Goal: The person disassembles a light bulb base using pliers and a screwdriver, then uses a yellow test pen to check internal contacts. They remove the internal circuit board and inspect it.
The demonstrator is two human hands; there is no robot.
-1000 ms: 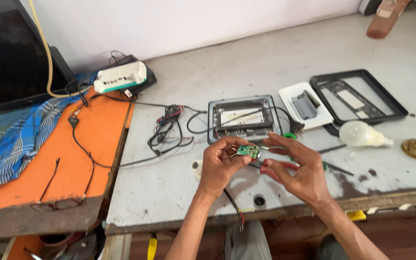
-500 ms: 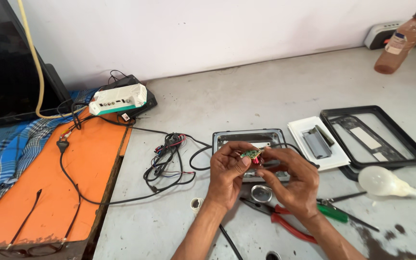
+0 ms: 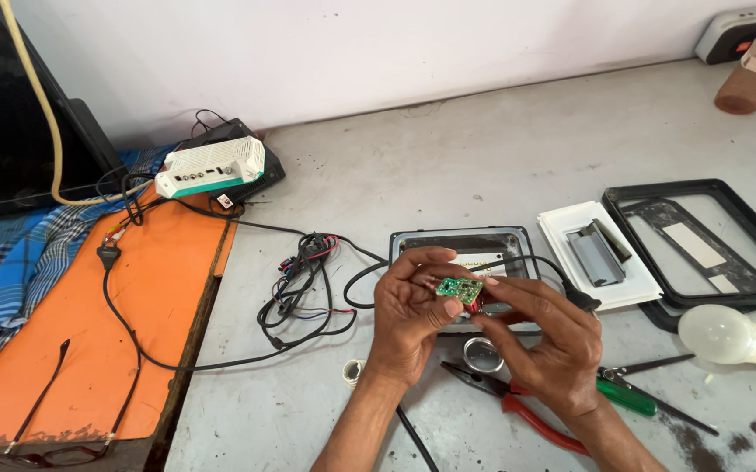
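Left hand (image 3: 408, 315) and right hand (image 3: 546, 345) pinch small green circuit board (image 3: 459, 289) between fingertips, above grey metal housing (image 3: 465, 249); red-handled pliers (image 3: 518, 406) on grey bench (image 3: 483, 149) below right hand; white bulb (image 3: 728, 335) near right edge.

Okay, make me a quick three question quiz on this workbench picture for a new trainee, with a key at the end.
1. True or false: both hands hold the small green circuit board.
2. Which tool lies nearest the right hand? A) red-handled pliers B) hammer C) saw
3. What lies on the orange surface at its near edge?

Key:
1. True; the left hand grips it too.
2. A
3. A pair of glasses.
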